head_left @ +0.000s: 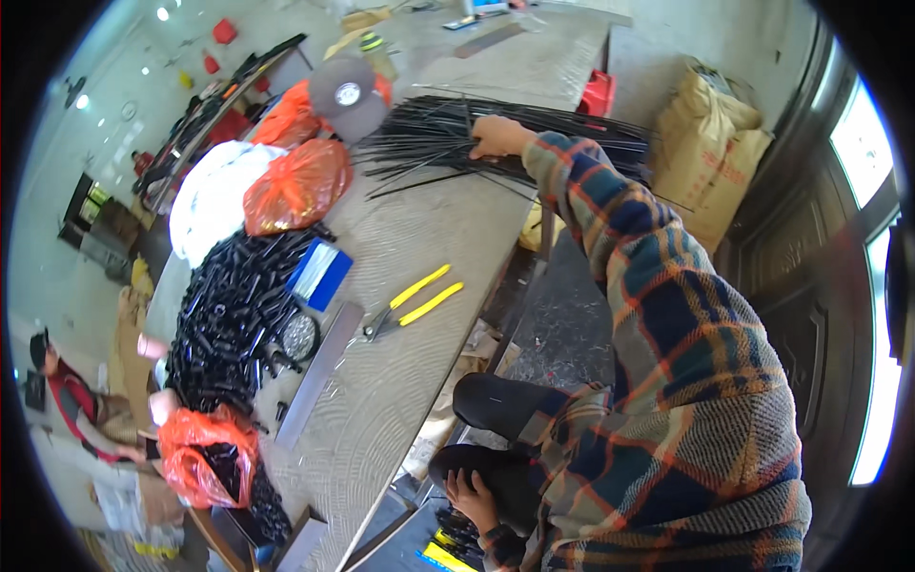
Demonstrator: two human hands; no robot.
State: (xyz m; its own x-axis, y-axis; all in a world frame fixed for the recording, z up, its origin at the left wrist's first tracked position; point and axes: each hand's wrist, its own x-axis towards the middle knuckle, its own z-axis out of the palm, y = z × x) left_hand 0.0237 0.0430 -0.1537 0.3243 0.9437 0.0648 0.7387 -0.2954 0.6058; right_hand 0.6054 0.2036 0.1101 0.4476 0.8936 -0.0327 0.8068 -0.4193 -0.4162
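Note:
My right hand (499, 139) reaches across to the far side of the table, its fingers closed on some long thin black strips (419, 133). These lie in a loose bundle, their ends fanned out to the left. My left hand (472, 501) rests on my dark-trousered leg with its fingers apart, holding nothing. Pliers with yellow handles (424, 296) lie opened on the table, nearer to me than the bundle. Beside them is a long flat grey bar (322, 377). Left of that, a large heap of short black tube-like pieces (224, 310) covers the table.
A blue-and-white box (319, 275) and a round shiny object (300, 337) sit by the heap. Orange plastic bags (297, 186), a white bag (214, 195) and a grey cap (349, 93) stand beyond. Tan sacks (710, 153) stand at right; another person (86, 410) is at far left.

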